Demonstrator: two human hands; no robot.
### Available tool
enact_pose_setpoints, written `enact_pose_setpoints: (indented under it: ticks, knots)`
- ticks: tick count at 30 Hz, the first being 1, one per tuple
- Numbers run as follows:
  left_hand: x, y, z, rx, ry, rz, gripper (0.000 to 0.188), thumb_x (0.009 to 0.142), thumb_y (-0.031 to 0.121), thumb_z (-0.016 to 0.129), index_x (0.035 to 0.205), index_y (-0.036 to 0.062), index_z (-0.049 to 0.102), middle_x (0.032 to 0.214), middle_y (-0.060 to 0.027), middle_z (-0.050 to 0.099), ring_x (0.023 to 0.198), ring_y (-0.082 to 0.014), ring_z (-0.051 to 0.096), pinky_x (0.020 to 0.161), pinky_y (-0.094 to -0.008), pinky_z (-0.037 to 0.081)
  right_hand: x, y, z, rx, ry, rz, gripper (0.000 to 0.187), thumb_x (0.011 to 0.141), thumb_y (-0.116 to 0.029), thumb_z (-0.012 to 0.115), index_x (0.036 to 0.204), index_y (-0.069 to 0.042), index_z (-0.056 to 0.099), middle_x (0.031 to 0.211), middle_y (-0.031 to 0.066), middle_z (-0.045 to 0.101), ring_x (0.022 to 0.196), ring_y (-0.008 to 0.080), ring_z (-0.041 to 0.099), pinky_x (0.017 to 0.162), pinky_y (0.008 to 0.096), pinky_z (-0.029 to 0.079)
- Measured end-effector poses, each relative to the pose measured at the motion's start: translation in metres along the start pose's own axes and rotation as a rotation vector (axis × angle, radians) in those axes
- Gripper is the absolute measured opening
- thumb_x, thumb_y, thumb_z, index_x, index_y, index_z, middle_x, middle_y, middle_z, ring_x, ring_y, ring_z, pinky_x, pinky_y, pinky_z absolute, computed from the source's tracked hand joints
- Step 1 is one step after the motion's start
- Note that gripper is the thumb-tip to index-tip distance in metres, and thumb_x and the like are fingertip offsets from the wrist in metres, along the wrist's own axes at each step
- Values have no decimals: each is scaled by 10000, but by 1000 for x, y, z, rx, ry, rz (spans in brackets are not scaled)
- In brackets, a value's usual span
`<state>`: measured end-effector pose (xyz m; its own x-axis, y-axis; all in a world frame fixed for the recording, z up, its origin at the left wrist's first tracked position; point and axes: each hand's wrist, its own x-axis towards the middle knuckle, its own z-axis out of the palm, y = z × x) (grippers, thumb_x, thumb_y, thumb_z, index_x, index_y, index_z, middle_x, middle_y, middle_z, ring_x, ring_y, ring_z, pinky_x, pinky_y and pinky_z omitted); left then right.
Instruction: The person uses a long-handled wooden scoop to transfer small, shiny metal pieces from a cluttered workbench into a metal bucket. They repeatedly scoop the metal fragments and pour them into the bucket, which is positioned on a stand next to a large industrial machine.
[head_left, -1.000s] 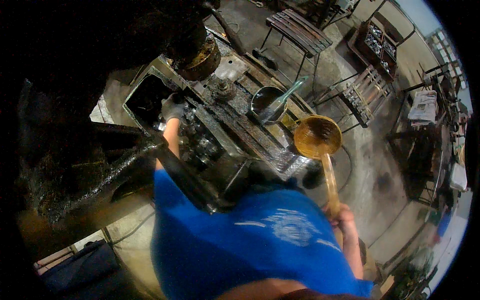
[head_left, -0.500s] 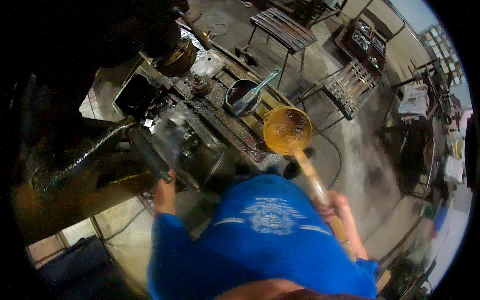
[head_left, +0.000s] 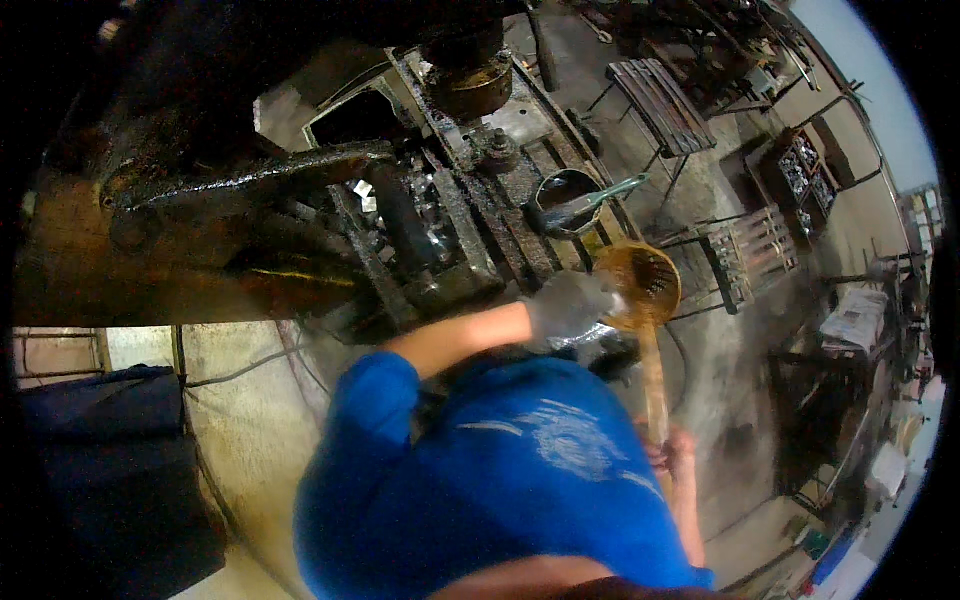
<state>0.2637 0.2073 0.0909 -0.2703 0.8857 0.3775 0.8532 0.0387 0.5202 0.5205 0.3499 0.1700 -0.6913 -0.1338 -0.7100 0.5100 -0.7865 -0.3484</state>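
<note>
A long-handled yellow strainer (head_left: 677, 285) with a round, perforated bowl is held upright in front of my right side. My right hand (head_left: 680, 446) is closed round its pale handle. My left hand (head_left: 572, 306), in a dark grey glove, reaches across to the left edge of the bowl. Its fingers are smeared by motion, so their grip on the rim cannot be made out. Just beyond the bowl, a dark round pot (head_left: 558, 196) sits on the machine bed, with a green-handled brush (head_left: 612, 194) lying across it.
The oily machine bed (head_left: 478, 215) runs ahead of me, below a round press head (head_left: 470, 90). A thick dark lever (head_left: 250, 180) juts out at left. Slatted stands (head_left: 660, 105) and a crate of metal parts (head_left: 797, 170) stand at far right.
My left hand has left the dark bar at the machine and swung right to the strainer bowl. My right hand still holds the handle. The view has shifted, moving the machine rightward.
</note>
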Motion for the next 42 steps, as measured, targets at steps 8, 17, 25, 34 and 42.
enact_pose_setpoints:
  ticks: [8,17,25,34,42]
  knots:
    - [39,-4,29,29,28,5,116,660,119,544,771,90,561,760,-102,517,663,-275,548,573,-393,447,8,8,-18,316,-127,131,420,714,-293,627,987,-38,437,558,-17,362,398,35,285,292,161,192]
    - [30,0,-51,-376,200,-2,178,751,164,594,892,55,591,839,-104,599,765,-265,599,665,-331,490,11,29,-25,763,-546,221,470,715,-220,673,1014,-28,365,580,2,386,475,68,343,354,174,291]
    - [-139,-175,-117,-88,389,-718,396,766,212,560,1142,95,514,961,-133,587,864,-271,572,724,-344,469,0,17,-27,367,-277,236,568,730,-376,647,1071,-27,356,587,-14,374,467,44,342,357,140,289]
    - [-129,-263,-87,419,-225,-1364,743,692,412,597,1329,199,280,1139,-189,514,1100,-331,464,889,-404,390,6,22,-19,595,-293,233,550,727,-362,642,1074,-41,359,596,-22,361,440,32,311,325,164,247]
    - [-126,-259,-104,164,-296,-1272,691,651,208,630,1274,187,334,1268,-263,326,1086,-406,447,880,-403,407,3,21,-7,473,-249,175,530,700,-349,659,1016,-35,373,597,-27,357,434,27,311,324,155,253]
